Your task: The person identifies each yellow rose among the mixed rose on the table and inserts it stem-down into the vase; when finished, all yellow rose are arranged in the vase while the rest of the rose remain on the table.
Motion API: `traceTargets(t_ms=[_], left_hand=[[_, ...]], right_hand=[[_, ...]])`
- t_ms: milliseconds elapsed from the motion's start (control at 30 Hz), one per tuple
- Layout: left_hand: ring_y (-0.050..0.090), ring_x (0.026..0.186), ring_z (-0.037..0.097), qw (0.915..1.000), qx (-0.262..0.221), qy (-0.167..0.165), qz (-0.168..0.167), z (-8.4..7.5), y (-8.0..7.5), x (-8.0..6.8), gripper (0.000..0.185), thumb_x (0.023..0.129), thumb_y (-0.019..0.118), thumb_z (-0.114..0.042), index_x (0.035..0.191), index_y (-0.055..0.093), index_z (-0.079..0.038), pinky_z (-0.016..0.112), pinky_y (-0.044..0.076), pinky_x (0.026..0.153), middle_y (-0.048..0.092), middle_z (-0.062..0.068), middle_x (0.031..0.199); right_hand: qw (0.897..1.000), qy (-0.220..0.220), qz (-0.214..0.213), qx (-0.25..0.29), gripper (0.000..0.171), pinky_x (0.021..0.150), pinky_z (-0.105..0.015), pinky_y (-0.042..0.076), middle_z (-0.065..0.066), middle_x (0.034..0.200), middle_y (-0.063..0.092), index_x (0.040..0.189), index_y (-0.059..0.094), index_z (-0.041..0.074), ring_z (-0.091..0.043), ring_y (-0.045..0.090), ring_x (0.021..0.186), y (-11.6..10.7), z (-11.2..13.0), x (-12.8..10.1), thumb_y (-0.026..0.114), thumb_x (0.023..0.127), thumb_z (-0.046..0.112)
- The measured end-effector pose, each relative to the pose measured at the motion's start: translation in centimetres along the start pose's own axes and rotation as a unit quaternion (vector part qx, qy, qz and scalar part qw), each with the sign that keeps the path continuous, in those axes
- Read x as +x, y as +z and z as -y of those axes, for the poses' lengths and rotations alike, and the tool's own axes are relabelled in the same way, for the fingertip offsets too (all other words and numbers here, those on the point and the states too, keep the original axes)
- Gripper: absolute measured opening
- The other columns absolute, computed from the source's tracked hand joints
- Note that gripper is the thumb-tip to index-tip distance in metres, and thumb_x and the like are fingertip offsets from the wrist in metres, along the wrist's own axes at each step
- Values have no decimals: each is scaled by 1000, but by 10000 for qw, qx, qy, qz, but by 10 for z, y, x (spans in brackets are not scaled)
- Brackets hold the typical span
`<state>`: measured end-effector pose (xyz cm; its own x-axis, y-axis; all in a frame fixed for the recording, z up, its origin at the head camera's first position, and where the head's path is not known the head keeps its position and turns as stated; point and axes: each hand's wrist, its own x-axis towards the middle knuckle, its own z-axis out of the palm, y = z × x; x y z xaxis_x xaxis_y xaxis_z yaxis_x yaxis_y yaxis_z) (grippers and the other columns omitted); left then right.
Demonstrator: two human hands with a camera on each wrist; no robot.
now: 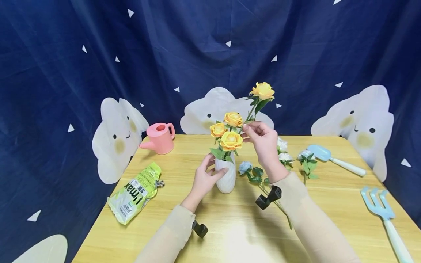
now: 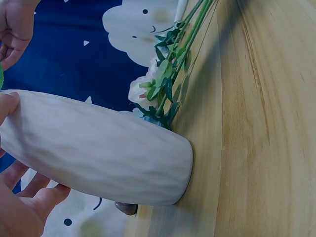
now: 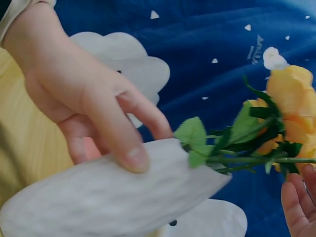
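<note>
My left hand [image 1: 204, 178] grips a white textured vase [image 1: 226, 179] near its top, thumb on the near side and fingers around the far side. Three yellow roses [image 1: 231, 140] with green leaves stand in the vase's mouth. Above and right of them, my right hand [image 1: 264, 141] pinches the stem of another yellow rose [image 1: 263, 90], whose bloom rises highest. In the right wrist view, green stems [image 3: 232, 159] enter the vase opening, with the right fingertips [image 3: 292, 197] close to them. The left wrist view shows the vase's base [image 2: 180, 173] at the wooden tabletop.
A pink watering can [image 1: 161, 138] and a green-white pouch [image 1: 135, 193] with a clip lie left. Right of the vase are a blue rose [image 1: 245, 167], white roses [image 1: 285, 157] and a pale blue flower [image 1: 306, 155]. A blue trowel [image 1: 319, 152] and hand fork [image 1: 378, 205] lie farther right.
</note>
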<state>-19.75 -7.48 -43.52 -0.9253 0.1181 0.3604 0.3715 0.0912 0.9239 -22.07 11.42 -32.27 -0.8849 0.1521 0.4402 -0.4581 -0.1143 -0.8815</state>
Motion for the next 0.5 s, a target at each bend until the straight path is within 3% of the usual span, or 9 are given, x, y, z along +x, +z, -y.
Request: traceTargets(t_ms=[267, 500], left_hand=[[50, 113, 23, 10000, -8, -30, 9, 1, -1, -1, 58, 79, 76, -26, 131, 50, -25, 39, 47, 90, 55, 0, 125], [50, 114, 26, 10000, -16, 0, 21, 1, 0, 0, 57, 79, 75, -26, 131, 50, -25, 40, 47, 90, 54, 0, 125]], right_hand=[[9984, 507, 136, 186, 12, 60, -32, 56, -5, 76, 67, 90, 64, -1, -20, 65, 66, -8, 8, 2, 65, 88, 10], [9901, 1196, 627, -389, 5, 65, -34, 56, 0, 81, 66, 88, 66, 2, -14, 63, 70, -9, 1, 1, 61, 88, 4]])
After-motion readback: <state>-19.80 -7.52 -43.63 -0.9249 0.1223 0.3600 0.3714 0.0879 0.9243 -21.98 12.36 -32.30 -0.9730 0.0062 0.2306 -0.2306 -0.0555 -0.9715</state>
